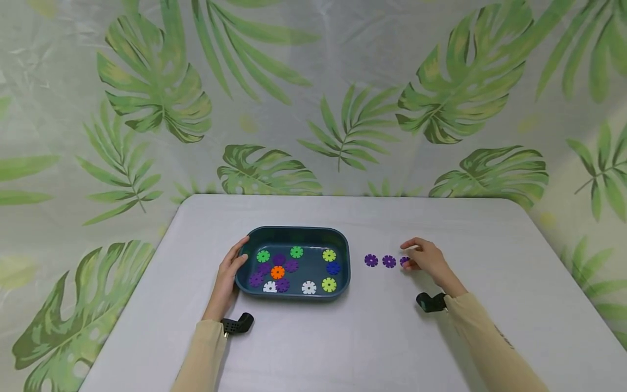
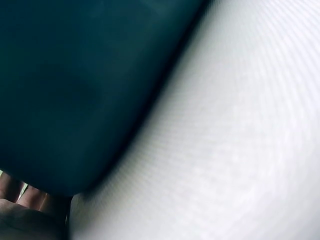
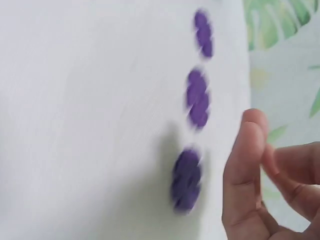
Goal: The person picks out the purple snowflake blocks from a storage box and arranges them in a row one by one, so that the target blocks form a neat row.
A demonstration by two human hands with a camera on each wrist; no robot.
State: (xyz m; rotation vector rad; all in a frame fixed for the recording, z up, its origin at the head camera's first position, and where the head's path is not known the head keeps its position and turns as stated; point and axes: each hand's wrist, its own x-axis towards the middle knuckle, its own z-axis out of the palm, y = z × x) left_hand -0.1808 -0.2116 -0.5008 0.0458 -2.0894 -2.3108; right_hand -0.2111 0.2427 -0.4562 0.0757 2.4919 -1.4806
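The right hand (image 1: pixel 425 258) is released: thumb and fingers are loosely bent, with a gap between them and the nearest disc in the right wrist view. That disc, the third purple disc (image 3: pixel 186 180), lies flat on the tabletop (image 1: pixel 372 343) just beside the thumb, in the shadow of the hand. The head view shows it partly covered by the fingertips. Next in line, further from the hand, are the middle purple disc (image 1: pixel 389 261) and the first purple disc (image 1: pixel 371 260). The three form a roughly straight row, separated by small gaps, between the hand and the tray (image 1: pixel 294 298).

The left hand (image 1: pixel 228 275) grips the tray at its left end, thumb at the rim; the left wrist view shows only part of its fingers, at the tray's corner. Inside the tray lie notched discs: five purple, two green, two yellow, two white, one blue and one orange disc (image 1: pixel 277 272), the last among the purple ones.
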